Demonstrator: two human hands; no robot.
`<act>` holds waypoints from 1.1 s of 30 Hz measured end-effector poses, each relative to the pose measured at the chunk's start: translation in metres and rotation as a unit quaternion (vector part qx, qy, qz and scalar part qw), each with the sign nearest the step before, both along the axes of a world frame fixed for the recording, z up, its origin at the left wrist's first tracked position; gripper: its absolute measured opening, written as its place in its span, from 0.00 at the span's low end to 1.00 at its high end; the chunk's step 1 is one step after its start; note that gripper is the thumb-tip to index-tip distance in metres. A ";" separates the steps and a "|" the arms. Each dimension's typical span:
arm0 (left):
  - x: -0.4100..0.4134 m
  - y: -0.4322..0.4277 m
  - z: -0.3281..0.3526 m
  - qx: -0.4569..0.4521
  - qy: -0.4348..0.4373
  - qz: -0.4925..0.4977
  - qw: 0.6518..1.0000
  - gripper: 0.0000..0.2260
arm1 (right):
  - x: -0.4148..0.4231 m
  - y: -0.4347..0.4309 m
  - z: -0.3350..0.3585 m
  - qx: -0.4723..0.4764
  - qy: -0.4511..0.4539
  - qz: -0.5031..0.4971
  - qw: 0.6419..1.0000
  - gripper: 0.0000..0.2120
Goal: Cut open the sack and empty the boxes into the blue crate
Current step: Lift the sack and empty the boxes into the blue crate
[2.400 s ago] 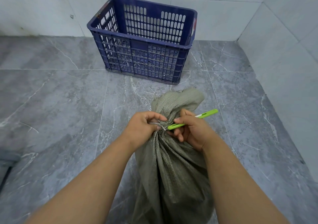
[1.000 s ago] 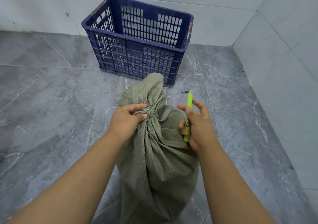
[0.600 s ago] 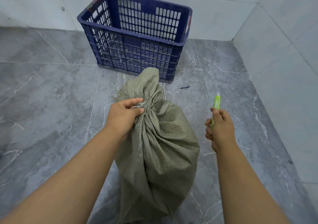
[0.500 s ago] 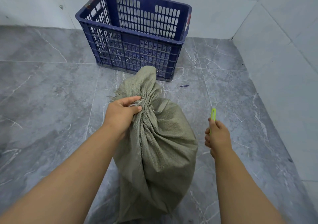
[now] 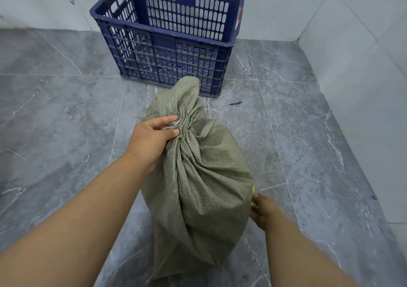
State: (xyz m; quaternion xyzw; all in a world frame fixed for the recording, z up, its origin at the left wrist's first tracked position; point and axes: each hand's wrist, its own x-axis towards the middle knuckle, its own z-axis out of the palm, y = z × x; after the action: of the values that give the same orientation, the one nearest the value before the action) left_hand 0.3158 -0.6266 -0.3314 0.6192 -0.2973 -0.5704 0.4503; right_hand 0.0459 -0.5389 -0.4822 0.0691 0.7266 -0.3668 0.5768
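A grey-green woven sack [image 5: 204, 183] stands full on the floor, its neck bunched and bound with a pale tie. My left hand [image 5: 152, 137] grips that neck at the tie. My right hand [image 5: 263, 209] is low beside the sack's right flank, closed around a lime-green cutter [image 5: 253, 189] of which only the tip shows. The blue crate [image 5: 167, 42] stands just behind the sack, against the wall, with nothing visible inside. No boxes are in sight; the sack hides its contents.
White tiled walls close off the back and the right side. A small dark blue sliver [image 5: 235, 103] lies on the grey floor tiles right of the crate's front corner.
My right hand left the sack's neck with the green cutter and dropped down beside the sack's right side. My left hand kept its hold on the neck. The dark sliver appeared on the floor.
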 end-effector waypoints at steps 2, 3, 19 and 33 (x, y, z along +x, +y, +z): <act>0.000 0.001 0.001 0.002 0.001 -0.002 1.000 0.15 | 0.004 -0.002 0.005 -0.032 -0.015 -0.016 0.999 0.25; 0.001 0.002 0.002 0.004 0.002 -0.002 1.000 0.14 | 0.005 -0.005 0.007 -0.049 -0.019 -0.014 0.999 0.26; 0.002 0.000 0.006 -0.011 0.056 0.058 0.997 0.08 | 0.052 -0.083 0.103 -0.187 0.090 0.374 0.904 0.12; 0.024 0.028 -0.008 0.332 -0.006 -0.061 0.941 0.42 | 0.067 -0.078 0.077 0.000 0.157 0.449 0.879 0.31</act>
State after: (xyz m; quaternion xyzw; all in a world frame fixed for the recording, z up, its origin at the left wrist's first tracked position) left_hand 0.3401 -0.5990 -0.3391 0.7178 -0.1314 -0.6591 0.1819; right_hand 0.1133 -0.6166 -0.4052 -0.3233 0.7610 -0.0738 0.5576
